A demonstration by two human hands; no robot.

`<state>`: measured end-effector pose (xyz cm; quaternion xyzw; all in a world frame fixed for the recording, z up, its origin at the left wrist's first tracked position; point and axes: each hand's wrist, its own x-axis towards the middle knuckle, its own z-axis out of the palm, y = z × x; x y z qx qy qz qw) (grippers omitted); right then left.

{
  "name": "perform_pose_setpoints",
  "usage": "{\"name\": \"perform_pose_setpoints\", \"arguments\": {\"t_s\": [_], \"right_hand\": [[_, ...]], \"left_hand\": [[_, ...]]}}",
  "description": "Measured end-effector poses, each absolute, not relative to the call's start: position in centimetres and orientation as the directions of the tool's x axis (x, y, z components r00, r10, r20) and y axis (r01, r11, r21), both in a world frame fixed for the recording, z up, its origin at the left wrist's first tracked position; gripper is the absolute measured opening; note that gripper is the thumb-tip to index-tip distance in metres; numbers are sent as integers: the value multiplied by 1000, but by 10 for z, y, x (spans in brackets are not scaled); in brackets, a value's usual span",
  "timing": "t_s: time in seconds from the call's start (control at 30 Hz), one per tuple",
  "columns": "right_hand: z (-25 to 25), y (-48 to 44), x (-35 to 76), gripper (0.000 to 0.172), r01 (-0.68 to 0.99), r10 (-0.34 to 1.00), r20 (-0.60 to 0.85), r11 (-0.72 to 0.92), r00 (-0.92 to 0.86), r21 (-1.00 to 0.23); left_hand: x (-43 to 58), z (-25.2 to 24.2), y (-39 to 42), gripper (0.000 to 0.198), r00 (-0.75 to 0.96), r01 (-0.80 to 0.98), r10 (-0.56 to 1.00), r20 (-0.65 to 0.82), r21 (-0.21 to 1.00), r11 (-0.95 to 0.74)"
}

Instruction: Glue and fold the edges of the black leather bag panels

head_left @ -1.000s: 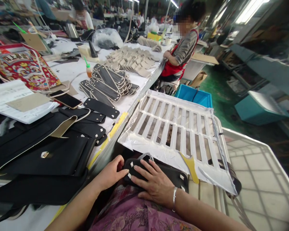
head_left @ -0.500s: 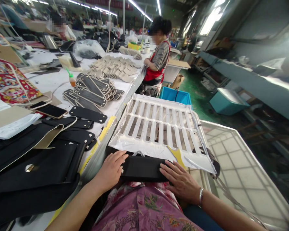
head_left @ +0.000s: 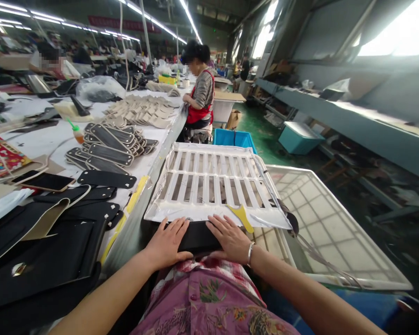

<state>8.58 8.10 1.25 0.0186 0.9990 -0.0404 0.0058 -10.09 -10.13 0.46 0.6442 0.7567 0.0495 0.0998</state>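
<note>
Across my lap, against the near edge of a white slatted rack [head_left: 199, 209], lies a black leather-like piece [head_left: 199, 238]. My left hand [head_left: 168, 239] rests on its left end, fingers stretched forward and thumb pointing inward. On the right part lies my right hand [head_left: 228, 238], its fingers also extended and a silver bangle at the wrist. Both hands are open and cover the ends of the piece. Just ahead of my right hand, a yellow forked piece [head_left: 242, 218] sits on the rack's front edge.
On the table to my left are black bag parts [head_left: 63, 242], a phone [head_left: 43, 180], stacked dark straps [head_left: 108, 146] and beige pieces [head_left: 139, 110]. A white crate [head_left: 330, 218] stands at right. A co-worker in a red apron [head_left: 199, 95] sits ahead, near a blue bin [head_left: 233, 138].
My hands have come closer together on the black piece, the right one moving inward and both lying further over it. The camera view has turned to the right.
</note>
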Motion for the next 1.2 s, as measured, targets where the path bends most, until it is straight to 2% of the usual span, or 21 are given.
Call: {"name": "perform_pose_setpoints", "arguments": {"t_s": [0.2, 0.4, 0.47, 0.57, 0.67, 0.77, 0.87, 0.97, 1.03, 1.1, 1.13, 1.2], "right_hand": [[-4, 76, 79, 94, 12, 11, -16, 997, -1000, -78], [-2, 84, 82, 97, -21, -25, -23, 988, -999, -152], [-4, 90, 90, 98, 28, 28, -4, 980, -1000, -196], [-21, 102, 111, 108, 248, 268, 14, 910, -963, -331], [-46, 106, 128, 114, 424, 460, -59, 752, -886, -506], [-60, 99, 131, 117, 426, 501, -53, 668, -864, -610], [-54, 89, 126, 114, 380, 513, 31, 674, -858, -634], [-47, 88, 125, 114, 328, 481, 27, 636, -876, -699], [-52, 91, 129, 119, 292, 498, -22, 472, -867, -832], [-64, 94, 134, 120, 233, 522, -125, 145, -843, -962], [-72, 94, 136, 115, 205, 508, -217, -81, -833, -975], [-89, 90, 137, 87, 195, 396, -411, -482, -821, -854]], "left_hand": [[-98, -6, -97, 102, -114, 989, 991, -72, 89, 120], [-104, 5, -105, 114, -80, 996, 973, -215, 29, 88], [-106, 12, -109, 116, -92, 995, 966, -240, 11, 98], [-104, 22, -104, 118, -135, 989, 942, -308, 11, 146], [-91, 24, -84, 117, -143, 980, 932, -334, 80, 179], [-68, 13, -57, 115, -90, 979, 963, -254, 154, 132], [-50, -1, -41, 110, -62, 982, 980, -187, 163, 93], [-45, -8, -38, 102, -65, 981, 984, -168, 170, 93], [-45, -8, -37, 95, -75, 975, 985, -156, 196, 106], [-46, -6, -35, 94, -108, 962, 983, -145, 233, 140], [-46, -5, -33, 96, -130, 954, 981, -143, 251, 163], [-44, -3, -27, 100, -157, 941, 978, -137, 281, 190]]}}
